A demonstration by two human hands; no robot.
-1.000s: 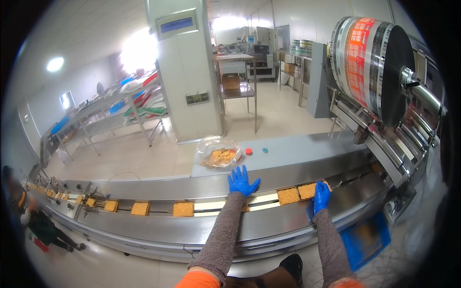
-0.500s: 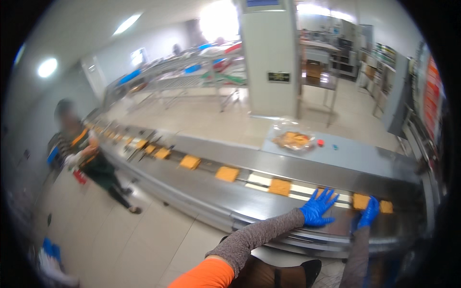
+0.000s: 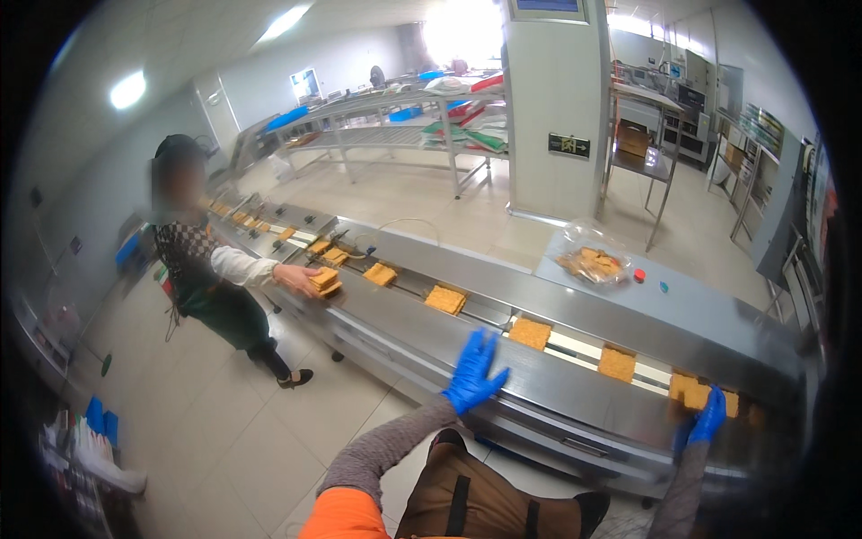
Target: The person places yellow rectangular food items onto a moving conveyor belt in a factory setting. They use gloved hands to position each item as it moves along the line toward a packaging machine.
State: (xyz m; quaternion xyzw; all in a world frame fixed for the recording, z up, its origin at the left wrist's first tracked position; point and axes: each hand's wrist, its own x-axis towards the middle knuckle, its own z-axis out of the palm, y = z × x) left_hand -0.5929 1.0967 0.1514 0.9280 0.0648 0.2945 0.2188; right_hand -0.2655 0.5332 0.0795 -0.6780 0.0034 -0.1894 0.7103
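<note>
Stacks of square orange-brown crackers (image 3: 531, 333) lie spaced out along a metal conveyor (image 3: 489, 337) with pale belt strips. My left hand (image 3: 474, 375), in a blue glove, hovers by the conveyor's front edge with fingers spread and nothing in it. At the right end, my blue-gloved right hand (image 3: 709, 415) has its fingers pressed together against crackers (image 3: 687, 390). Another cracker piece (image 3: 733, 403) shows just right of those fingers. Nearest to the right hand on its left is a separate cracker stack (image 3: 617, 363).
A co-worker (image 3: 202, 260) stands left of the conveyor, a hand holding a cracker stack (image 3: 324, 281) over it. Behind the line, a clear bag of crackers (image 3: 593, 263), a red cap (image 3: 639, 275) and a small teal item (image 3: 664, 287) rest on a grey surface. A pillar (image 3: 557, 108) rises beyond.
My left hand has moved left and back from the belt to the front edge. My right hand stays at the right end, where crackers now sit closer together. The view has shifted, bringing the co-worker nearer.
</note>
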